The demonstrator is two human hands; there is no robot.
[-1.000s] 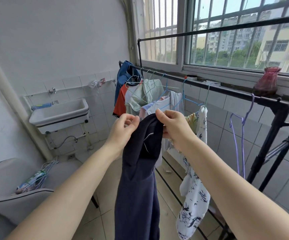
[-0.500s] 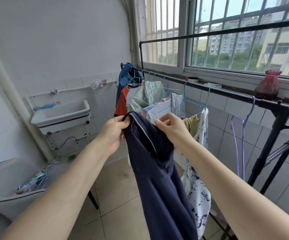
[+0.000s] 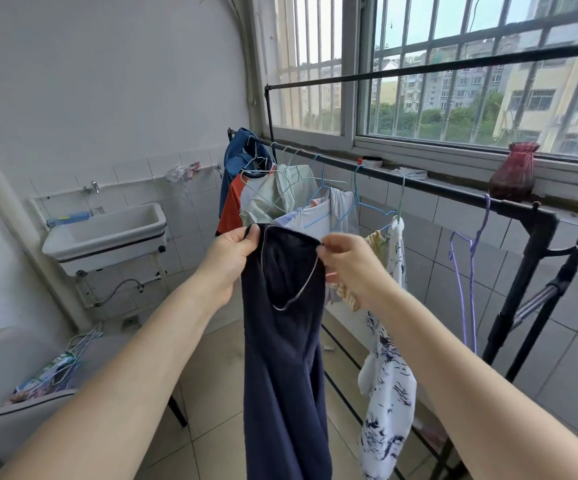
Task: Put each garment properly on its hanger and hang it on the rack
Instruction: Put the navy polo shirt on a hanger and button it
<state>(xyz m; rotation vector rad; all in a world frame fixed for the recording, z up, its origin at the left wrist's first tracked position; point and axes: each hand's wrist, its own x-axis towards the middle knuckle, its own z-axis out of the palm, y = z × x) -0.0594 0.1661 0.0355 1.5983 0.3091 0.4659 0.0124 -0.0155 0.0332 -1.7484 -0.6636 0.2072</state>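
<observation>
Left hand: the left hand (image 3: 232, 252) pinched the left top edge of a dark navy fabric garment with pale piping (image 3: 284, 341), its grip closed on the cloth.
Right hand: the right hand (image 3: 351, 263) pinched the garment's right top edge, grip closed likewise.
Garment: it hung straight down between both hands, in front of the black metal clothes rack (image 3: 419, 181), not on a hanger.
Rack: several clothed wire hangers hung on its rail; an empty purple wire hanger (image 3: 471, 258) hung further right.
Behind: a white wall sink (image 3: 107, 233) stood at left.

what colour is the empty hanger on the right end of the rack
Purple hanger, hanging bare; the head view shows it.
</observation>
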